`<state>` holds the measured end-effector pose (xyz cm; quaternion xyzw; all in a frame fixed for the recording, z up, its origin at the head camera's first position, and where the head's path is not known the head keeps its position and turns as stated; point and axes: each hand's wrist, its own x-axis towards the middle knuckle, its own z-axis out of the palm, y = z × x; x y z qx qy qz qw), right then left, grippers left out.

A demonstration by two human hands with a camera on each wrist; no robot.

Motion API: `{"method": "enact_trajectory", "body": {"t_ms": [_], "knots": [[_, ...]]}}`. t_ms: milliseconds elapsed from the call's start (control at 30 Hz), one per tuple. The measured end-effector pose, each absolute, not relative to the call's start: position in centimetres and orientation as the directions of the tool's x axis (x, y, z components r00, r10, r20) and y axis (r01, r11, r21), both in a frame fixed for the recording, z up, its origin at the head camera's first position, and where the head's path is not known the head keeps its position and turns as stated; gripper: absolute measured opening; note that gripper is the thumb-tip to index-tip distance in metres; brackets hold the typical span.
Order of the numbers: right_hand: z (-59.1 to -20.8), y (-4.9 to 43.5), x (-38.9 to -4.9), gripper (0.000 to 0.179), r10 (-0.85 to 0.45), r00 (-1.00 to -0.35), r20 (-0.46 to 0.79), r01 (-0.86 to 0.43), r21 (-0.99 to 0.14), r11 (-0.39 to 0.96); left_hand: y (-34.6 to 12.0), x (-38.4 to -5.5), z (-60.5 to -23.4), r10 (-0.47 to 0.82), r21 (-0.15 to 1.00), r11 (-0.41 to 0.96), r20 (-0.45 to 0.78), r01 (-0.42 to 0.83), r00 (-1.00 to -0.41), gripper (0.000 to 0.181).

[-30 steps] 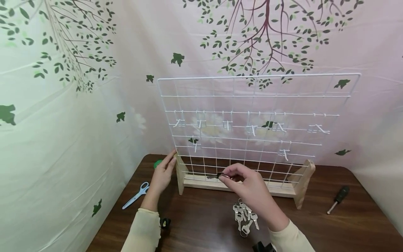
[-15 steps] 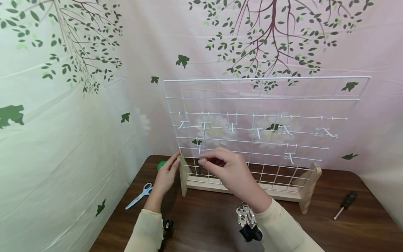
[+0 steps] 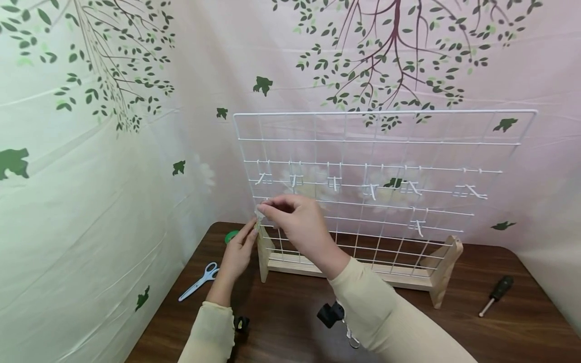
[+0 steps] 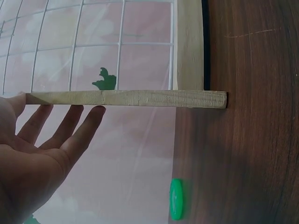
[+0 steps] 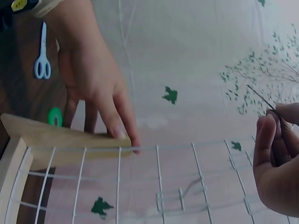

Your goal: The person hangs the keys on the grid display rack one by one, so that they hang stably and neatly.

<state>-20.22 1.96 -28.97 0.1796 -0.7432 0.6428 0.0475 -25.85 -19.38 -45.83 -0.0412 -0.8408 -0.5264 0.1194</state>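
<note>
My right hand (image 3: 299, 224) pinches a key (image 3: 259, 214) by its upper end, near the left edge of the white wire grid (image 3: 386, 114). Edge-on in the right wrist view, the key (image 5: 261, 99) looks like a thin dark strip. My left hand (image 3: 237, 254) holds the top of the left wooden leg (image 4: 140, 98) of the grid's stand, its fingertips against the outer face. White hooks (image 3: 334, 182) hang on the grid, and the right hand covers the lower left one. Other keys (image 3: 353, 340) lie on the table, mostly hidden under the right sleeve.
Blue scissors (image 3: 199, 281) lie on the brown table (image 3: 281, 322) at the left. A round green object (image 3: 231, 236) sits behind the left hand. A dark-handled screwdriver (image 3: 497, 295) lies at the right. Patterned cloth (image 3: 113, 201) hangs behind and to the left.
My right hand has moved left and up with the key, from the grid's lower middle to its left edge. The left hand stays on the wooden leg.
</note>
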Motion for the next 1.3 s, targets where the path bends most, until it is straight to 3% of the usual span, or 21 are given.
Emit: {"method": "enact_trajectory", "body": {"t_ms": [500,733,1100,1300], "knots": [[-28.2,-1.1,-21.6,0.023,-0.108,-0.940,0.325,-0.327,-0.945,0.002,-19.3,-25.8,-46.1,-0.046,0.872,0.444,0.250,0.204,-0.967,0.047],[-28.4,-1.4,-22.1,0.024,-0.086,-0.943,0.320,-0.323,-0.946,0.014,-19.2,-25.8,-46.2,-0.045,0.869,0.444,0.262,0.216,-0.964,0.047],[-29.5,-1.6,-23.3,0.021,-0.050,-0.937,0.347,-0.350,-0.932,0.093,-19.0,-26.2,-46.2,-0.041,0.869,0.443,0.266,0.221,-0.963,0.047],[-30.3,-1.0,-23.6,0.020,-0.051,-0.932,0.360,-0.362,-0.905,0.223,-19.4,-25.9,-46.1,-0.049,0.871,0.447,0.251,0.203,-0.967,0.048]]}}
